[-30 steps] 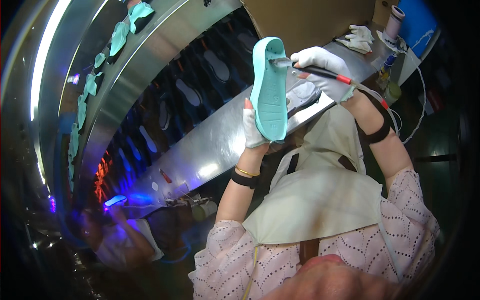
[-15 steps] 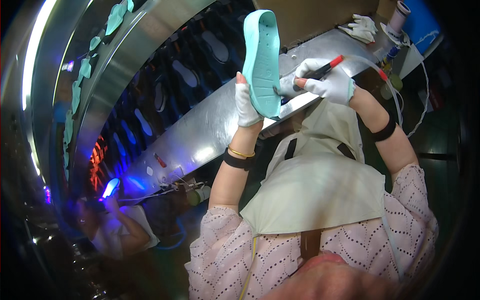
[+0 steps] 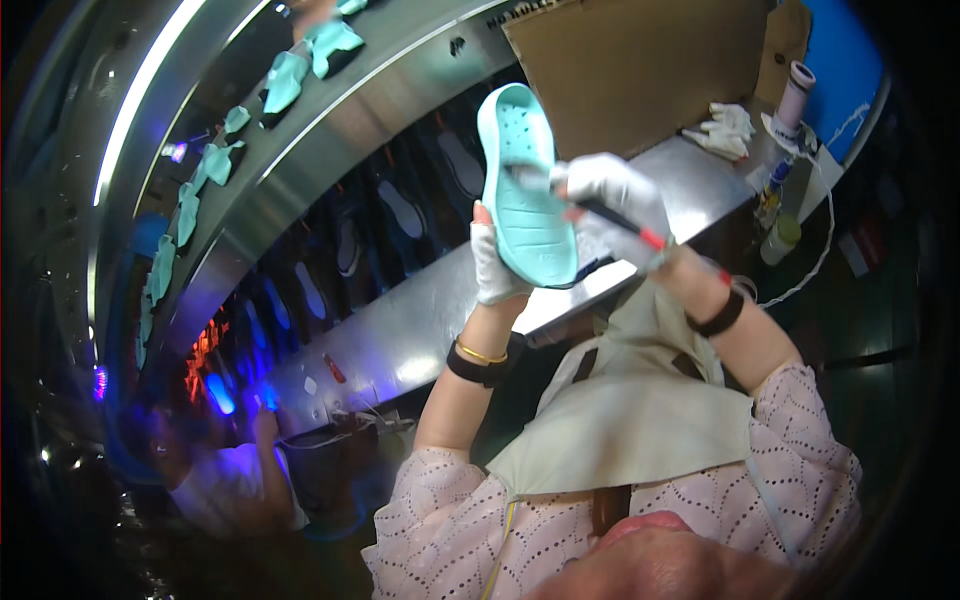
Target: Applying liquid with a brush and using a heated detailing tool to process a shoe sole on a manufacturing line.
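Observation:
A mint-green shoe sole (image 3: pixel 533 232) stands tilted in front of me, its hollow inner face with small holes and ridges turned my way. My left hand (image 3: pixel 492 268), in a white glove with bare fingertips, grips its lower left edge. In my right hand (image 3: pixel 622 200), gloved the same way, is a brush (image 3: pixel 622 224) with a black and red handle. The brush tip, blurred by motion, lies over the inner face of the sole around its middle. Most of the right fingers are smeared, but they close round the handle.
Beyond the metal ledge (image 3: pixel 390 330), a curved machine carries soles in rows, with mint-green pieces (image 3: pixel 285 82) on its upper belt. A cardboard sheet (image 3: pixel 640 75), white gloves (image 3: pixel 725 130) and a pink cylinder (image 3: pixel 796 95) are at right. At left, another person (image 3: pixel 235 475) works under blue light.
The brush has gone from the sole's lower right edge up to its middle, my right hand moving with it. The sole sits lower in view, and the co-worker's hands have shifted.

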A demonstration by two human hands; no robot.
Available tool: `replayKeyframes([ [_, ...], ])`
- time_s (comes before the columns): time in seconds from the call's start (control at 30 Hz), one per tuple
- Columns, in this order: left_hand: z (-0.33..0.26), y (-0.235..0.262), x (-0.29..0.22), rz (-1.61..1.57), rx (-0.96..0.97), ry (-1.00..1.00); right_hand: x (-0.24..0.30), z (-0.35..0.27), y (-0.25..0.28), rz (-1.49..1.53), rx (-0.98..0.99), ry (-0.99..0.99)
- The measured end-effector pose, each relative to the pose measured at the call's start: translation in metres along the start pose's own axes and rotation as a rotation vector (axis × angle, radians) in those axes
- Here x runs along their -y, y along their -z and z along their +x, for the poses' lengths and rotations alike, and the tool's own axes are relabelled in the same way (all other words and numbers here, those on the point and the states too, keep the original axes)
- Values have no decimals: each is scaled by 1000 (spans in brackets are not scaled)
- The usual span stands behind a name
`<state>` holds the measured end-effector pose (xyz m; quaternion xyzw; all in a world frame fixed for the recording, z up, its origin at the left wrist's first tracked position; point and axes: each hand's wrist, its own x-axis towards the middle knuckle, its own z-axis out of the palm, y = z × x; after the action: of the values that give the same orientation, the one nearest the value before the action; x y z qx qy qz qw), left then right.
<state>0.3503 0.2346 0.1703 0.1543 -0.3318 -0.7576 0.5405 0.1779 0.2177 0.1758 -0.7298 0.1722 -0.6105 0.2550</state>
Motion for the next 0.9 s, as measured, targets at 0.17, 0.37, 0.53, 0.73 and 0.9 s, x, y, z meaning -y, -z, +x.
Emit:
replayKeyframes([
  [0.17, 27, -15, -51, 74, 199, -83, 43, -5, 16, 341, 17, -179],
  [0.37, 147, -42, -181, 249, -59, -249, 59, 8, 45, 638, -282, -465],
  [0.53, 187, 1, -216, 2083, -835, -1197, 42, -20, 35, 56, -236, -276],
  [0.73, 153, 23, -265, 2482, -794, -437, 30, -47, 36, -68, -187, -422],
  [0.9, 101, 14, -248, 2204, -470, -1099, 31, -50, 20, -23, -66, -475],
])
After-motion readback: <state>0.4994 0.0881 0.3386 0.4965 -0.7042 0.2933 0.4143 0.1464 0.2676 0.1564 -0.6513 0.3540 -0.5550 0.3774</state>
